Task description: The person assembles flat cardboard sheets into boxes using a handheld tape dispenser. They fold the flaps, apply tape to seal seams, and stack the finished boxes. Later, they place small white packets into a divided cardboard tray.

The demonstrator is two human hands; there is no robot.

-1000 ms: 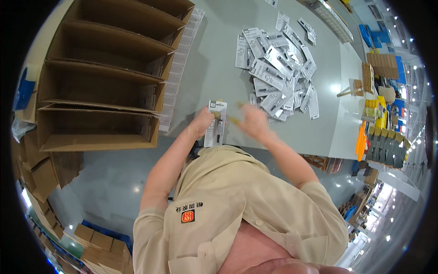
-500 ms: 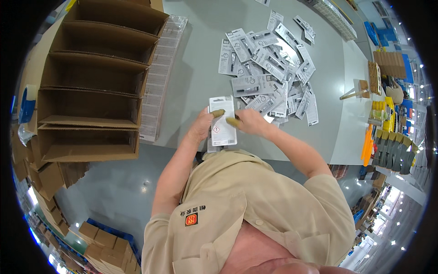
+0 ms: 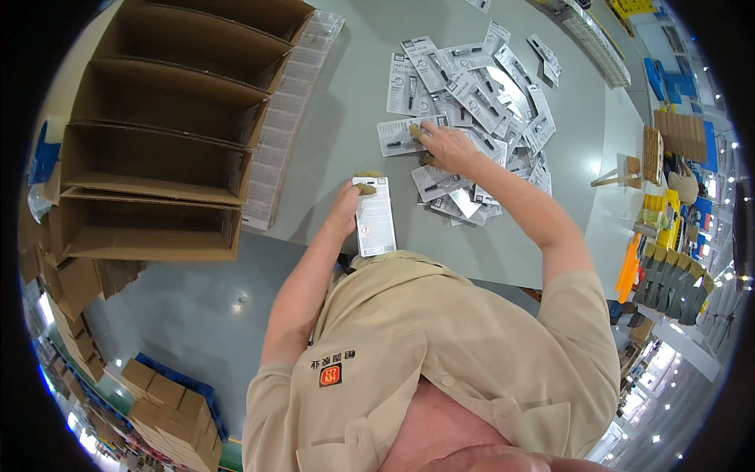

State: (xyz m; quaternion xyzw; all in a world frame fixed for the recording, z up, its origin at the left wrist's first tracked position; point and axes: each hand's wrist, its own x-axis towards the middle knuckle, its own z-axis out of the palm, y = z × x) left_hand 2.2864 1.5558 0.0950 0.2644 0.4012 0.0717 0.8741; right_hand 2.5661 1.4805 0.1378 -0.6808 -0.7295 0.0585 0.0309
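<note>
My left hand (image 3: 346,208) is closed on blister cards (image 3: 376,223), held upright near my waist at the table's front edge; the printed back of the top one faces up. Tan covers sit on my fingertips. At the near left side of a loose heap of glue blister cards (image 3: 477,101), my right hand (image 3: 453,149) has its fingers on one blister card (image 3: 393,140), lying front up with a small dark tube in it. The heap's cards overlap at many angles. How many cards my left hand holds is hidden.
An open cardboard carton with several compartments (image 3: 169,144) stands at the left, with a long row of packed cards (image 3: 292,102) along it. The grey table (image 3: 346,102) lies between. Cardboard and yellow items (image 3: 662,200) are off the right edge. Boxes (image 3: 174,417) stand on the floor behind left.
My right hand has left the held cards and reached forward to the heap, onto a card that has shifted left. My left hand keeps its hold, slightly lower. The view has turned a little.
</note>
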